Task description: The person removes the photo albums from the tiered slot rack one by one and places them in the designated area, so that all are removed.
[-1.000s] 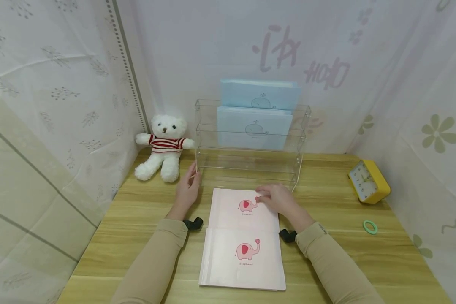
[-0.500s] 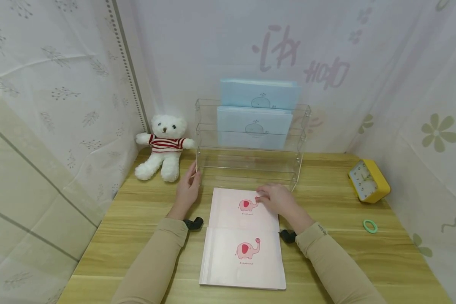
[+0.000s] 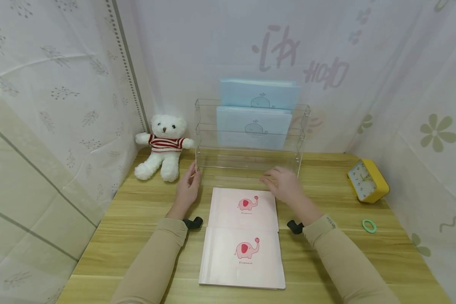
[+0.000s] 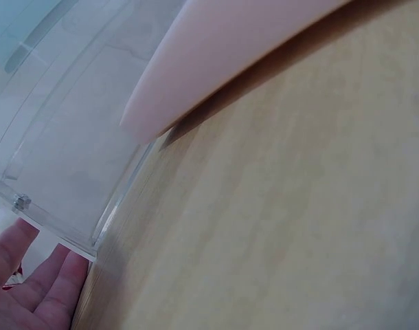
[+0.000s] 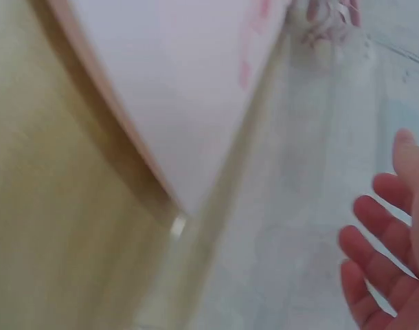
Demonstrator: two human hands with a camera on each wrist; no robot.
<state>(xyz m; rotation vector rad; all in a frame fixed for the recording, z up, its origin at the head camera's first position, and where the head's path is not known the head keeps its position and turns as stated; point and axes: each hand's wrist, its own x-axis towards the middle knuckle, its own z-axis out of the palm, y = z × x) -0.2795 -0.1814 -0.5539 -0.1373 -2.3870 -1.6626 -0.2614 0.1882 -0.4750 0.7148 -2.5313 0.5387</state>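
Note:
Two pink notebooks with elephant prints lie on the wooden table, one point(image 3: 244, 208) farther and one point(image 3: 242, 258) nearer me. Behind them stands a clear acrylic tiered rack point(image 3: 251, 156) holding two blue whale notebooks point(image 3: 253, 126). My left hand point(image 3: 188, 185) rests with straight fingers against the rack's front left corner point(image 4: 20, 203). Over the rack's front edge, just past the far pink notebook, hovers my right hand point(image 3: 285, 183) with relaxed fingers point(image 5: 374, 254), holding nothing. The far pink notebook's corner point(image 5: 182, 199) shows in the right wrist view.
A white teddy bear point(image 3: 163, 145) in a striped shirt sits at the back left. A yellow alarm clock point(image 3: 367, 180) and a green ring point(image 3: 369, 226) lie at the right. Curtains enclose the table on three sides.
My right hand has lifted off the far pink notebook and moved forward to the rack's front edge. The left hand has stayed at the rack's corner.

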